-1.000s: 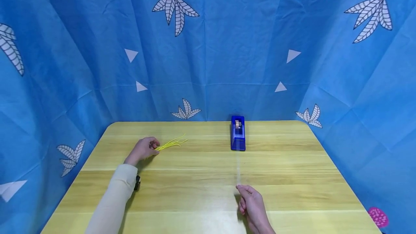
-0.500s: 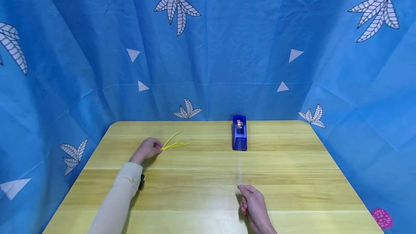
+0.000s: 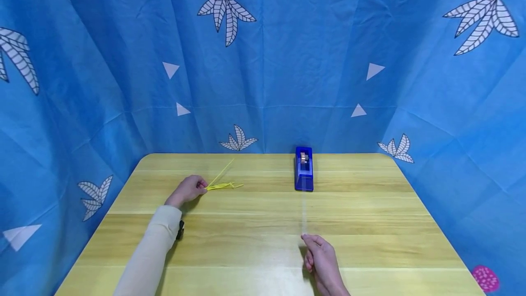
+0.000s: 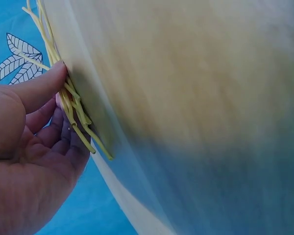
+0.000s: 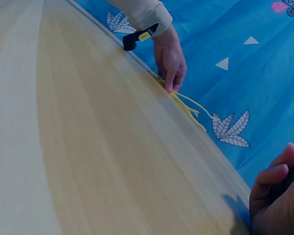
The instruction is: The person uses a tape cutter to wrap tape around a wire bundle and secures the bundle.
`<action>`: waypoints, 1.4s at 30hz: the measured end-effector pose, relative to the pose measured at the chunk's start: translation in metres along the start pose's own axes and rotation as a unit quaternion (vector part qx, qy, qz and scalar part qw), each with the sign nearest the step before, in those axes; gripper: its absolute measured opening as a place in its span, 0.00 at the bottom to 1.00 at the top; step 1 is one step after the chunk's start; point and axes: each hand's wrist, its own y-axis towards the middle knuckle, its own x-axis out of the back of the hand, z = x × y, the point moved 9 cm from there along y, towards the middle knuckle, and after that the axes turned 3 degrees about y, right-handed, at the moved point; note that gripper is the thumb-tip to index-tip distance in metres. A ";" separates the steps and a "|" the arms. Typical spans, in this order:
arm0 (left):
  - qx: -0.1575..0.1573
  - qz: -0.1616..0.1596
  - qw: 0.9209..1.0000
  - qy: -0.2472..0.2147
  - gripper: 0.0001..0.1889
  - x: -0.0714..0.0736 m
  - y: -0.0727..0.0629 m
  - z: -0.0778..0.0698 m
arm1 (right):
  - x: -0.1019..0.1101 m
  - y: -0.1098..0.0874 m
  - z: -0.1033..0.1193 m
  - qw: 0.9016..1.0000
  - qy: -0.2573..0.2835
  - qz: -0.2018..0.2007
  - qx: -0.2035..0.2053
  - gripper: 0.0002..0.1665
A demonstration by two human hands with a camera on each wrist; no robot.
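Observation:
Thumb and fingers of my left hand (image 3: 188, 189) pinch a bundle of thin yellow cords (image 3: 221, 186) on the left side of the table. Past the fingertips, one strand angles up and away while the others run together to the right. In the left wrist view, cut ends of the cords (image 4: 85, 120) stick out below the thumb. My right hand (image 3: 323, 259), nearer the front, pinches the free end of a clear tape strip (image 3: 304, 214). That strip stretches straight back to a blue tape dispenser (image 3: 304, 182), which carries a small roll.
The light wood table (image 3: 370, 223) has rounded back corners. Blue patterned curtains (image 3: 263, 58) hang right behind it and along both sides. A dark device (image 3: 180, 230) is strapped at my left wrist.
My left hand has shifted a little to the right with the cords; one strand now stands apart from the rest. The right hand, tape strip and dispenser look unchanged apart from slight camera drift.

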 end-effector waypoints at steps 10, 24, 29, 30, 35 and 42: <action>-0.020 0.007 1.000 0.018 0.05 -0.001 -0.003 -0.006 | 0.001 0.001 -0.002 1.000 0.009 -0.001 0.000 0.17; -0.024 -0.002 0.999 0.043 0.03 -0.001 -0.008 -0.012 | 0.000 -0.001 -0.002 1.000 0.012 0.002 0.006 0.19; -0.014 -0.023 1.000 0.008 0.03 0.004 -0.007 -0.007 | 0.000 -0.001 -0.002 1.000 0.016 -0.002 0.007 0.18; -0.014 -0.024 1.000 0.007 0.03 0.005 -0.007 -0.006 | 0.000 -0.001 -0.002 1.000 0.016 -0.002 0.007 0.17; -0.027 -0.015 0.999 0.042 0.02 0.001 -0.007 -0.009 | 0.000 -0.001 -0.003 1.000 0.016 -0.001 0.006 0.17; -0.036 -0.001 0.997 0.067 0.03 -0.003 -0.009 -0.014 | 0.000 -0.001 -0.003 1.000 0.015 0.000 0.013 0.17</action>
